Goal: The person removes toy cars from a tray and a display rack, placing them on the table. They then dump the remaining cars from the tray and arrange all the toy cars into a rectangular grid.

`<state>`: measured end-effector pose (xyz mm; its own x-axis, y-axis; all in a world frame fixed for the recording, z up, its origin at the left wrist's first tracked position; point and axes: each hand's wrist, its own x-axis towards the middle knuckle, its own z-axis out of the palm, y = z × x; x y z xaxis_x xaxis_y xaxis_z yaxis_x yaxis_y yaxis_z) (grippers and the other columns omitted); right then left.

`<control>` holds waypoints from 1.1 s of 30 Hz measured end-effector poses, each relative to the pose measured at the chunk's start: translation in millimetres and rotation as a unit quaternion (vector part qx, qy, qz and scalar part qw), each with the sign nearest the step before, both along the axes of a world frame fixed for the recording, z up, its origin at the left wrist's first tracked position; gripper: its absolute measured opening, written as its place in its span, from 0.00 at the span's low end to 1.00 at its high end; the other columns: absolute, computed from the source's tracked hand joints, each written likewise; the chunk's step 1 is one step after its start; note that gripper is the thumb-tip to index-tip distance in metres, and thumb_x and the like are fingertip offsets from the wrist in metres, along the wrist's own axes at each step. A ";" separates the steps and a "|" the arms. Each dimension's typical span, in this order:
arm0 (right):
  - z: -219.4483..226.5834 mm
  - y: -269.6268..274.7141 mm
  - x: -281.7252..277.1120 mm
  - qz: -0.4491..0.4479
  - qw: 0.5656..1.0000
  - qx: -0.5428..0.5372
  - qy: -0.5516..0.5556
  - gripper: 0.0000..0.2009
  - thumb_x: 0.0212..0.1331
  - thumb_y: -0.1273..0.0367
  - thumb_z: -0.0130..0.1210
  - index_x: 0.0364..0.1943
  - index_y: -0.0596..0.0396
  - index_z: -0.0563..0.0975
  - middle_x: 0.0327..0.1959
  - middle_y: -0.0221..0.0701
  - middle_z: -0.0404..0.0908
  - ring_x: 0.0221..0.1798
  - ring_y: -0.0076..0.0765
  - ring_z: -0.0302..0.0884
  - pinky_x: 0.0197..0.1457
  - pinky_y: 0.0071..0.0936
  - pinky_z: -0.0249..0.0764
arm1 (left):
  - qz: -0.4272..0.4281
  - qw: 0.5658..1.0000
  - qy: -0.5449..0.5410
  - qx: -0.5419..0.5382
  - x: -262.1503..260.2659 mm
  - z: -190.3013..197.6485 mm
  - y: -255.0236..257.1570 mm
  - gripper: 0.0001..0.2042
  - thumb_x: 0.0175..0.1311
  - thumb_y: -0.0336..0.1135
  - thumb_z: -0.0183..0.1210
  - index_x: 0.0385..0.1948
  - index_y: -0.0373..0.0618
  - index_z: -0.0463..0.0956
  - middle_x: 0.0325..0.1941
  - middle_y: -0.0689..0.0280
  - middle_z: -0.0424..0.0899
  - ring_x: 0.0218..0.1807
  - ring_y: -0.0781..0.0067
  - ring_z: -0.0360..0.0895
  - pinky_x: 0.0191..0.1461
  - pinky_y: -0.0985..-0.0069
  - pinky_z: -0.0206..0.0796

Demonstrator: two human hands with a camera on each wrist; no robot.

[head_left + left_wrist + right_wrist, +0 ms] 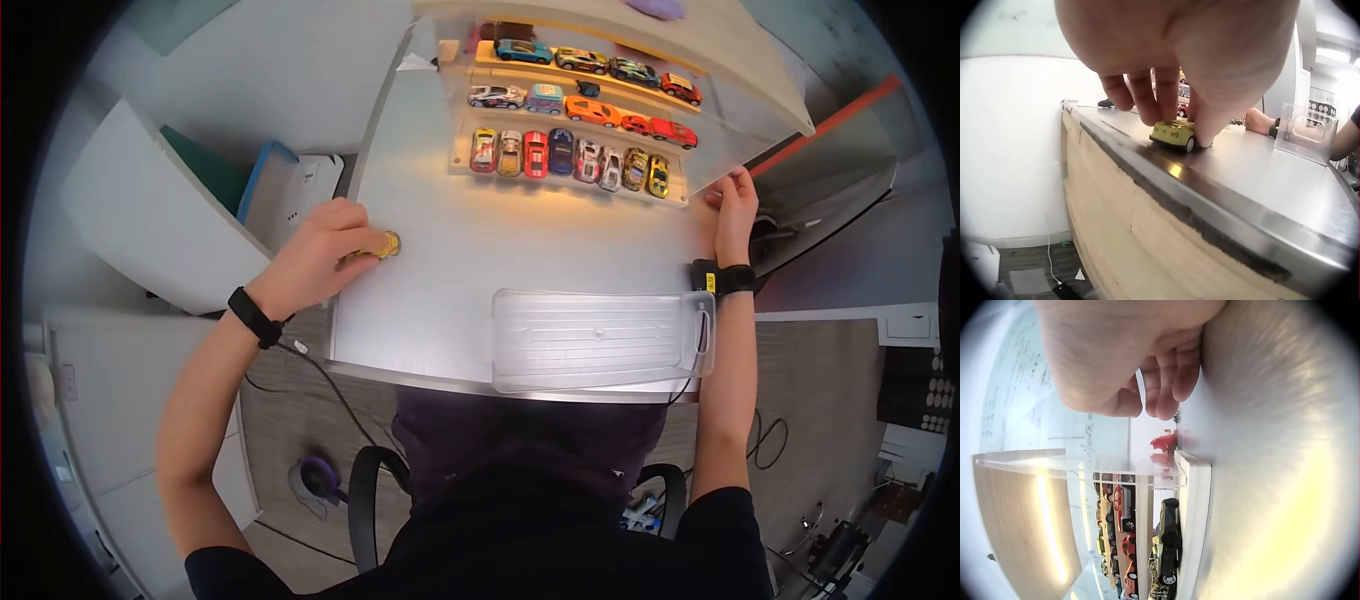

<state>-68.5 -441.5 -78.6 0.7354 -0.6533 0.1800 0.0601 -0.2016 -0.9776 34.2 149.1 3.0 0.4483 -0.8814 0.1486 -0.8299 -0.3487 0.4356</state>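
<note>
While the left hand [318,250] pinches a yellow toy car [1172,135] on the counter [440,300], well left of the display rack [1195,512], its fingers hide the car's full long axis; the right hand [735,208], farther from the car, lies beside the rack's right end, fingers loosely curled near something red [1163,445]; contact cannot be told.

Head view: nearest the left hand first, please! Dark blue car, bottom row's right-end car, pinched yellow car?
1. Yellow toy car: pinched by the left hand
2. Dark blue toy car: mid bottom row
3. Yellow-and-black toy car: bottom row's right end
</note>
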 end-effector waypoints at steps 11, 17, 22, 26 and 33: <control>2.5 9.6 0.3 0.019 0.999 0.031 -0.032 0.04 0.76 0.72 0.59 0.48 0.51 0.83 0.44 0.22 0.86 0.39 0.17 0.80 0.39 0.17 0.73 | -0.108 0.992 0.012 -0.069 0.8 -24.2 -143.0 0.10 0.62 0.27 0.74 0.42 0.45 0.85 0.40 0.63 0.77 0.49 0.56 0.75 0.54 0.62 0.72; 8.7 13.9 -1.9 0.017 0.999 0.015 -0.029 0.05 0.75 0.73 0.59 0.48 0.54 0.83 0.43 0.25 0.86 0.39 0.19 0.82 0.38 0.19 0.74 | -0.094 0.993 -0.012 -0.073 -6.3 -27.7 -147.5 0.09 0.62 0.27 0.74 0.41 0.46 0.85 0.38 0.63 0.75 0.48 0.56 0.75 0.52 0.62 0.72; 17.3 20.7 -2.3 0.002 1.000 0.007 -0.010 0.05 0.74 0.73 0.59 0.47 0.55 0.83 0.42 0.25 0.86 0.39 0.20 0.82 0.38 0.19 0.75 | -0.007 1.000 0.011 -0.012 -4.2 -12.3 -42.9 0.11 0.58 0.22 0.75 0.41 0.44 0.86 0.41 0.62 0.81 0.48 0.55 0.77 0.51 0.63 0.72; 15.6 20.1 -1.7 0.004 1.000 0.020 -0.015 0.05 0.73 0.72 0.60 0.47 0.56 0.84 0.42 0.25 0.87 0.39 0.20 0.83 0.39 0.20 0.75 | 0.021 1.000 0.007 -0.002 -10.7 -5.5 -7.3 0.12 0.55 0.20 0.76 0.39 0.42 0.85 0.45 0.61 0.84 0.48 0.55 0.79 0.50 0.64 0.72; 5.9 16.5 3.1 0.005 0.999 0.016 -0.035 0.06 0.71 0.72 0.61 0.48 0.55 0.84 0.40 0.26 0.86 0.38 0.22 0.86 0.38 0.23 0.77 | -0.064 0.998 0.019 0.001 -1.8 -5.8 -122.2 0.10 0.58 0.25 0.77 0.36 0.42 0.84 0.40 0.62 0.79 0.45 0.56 0.77 0.48 0.63 0.71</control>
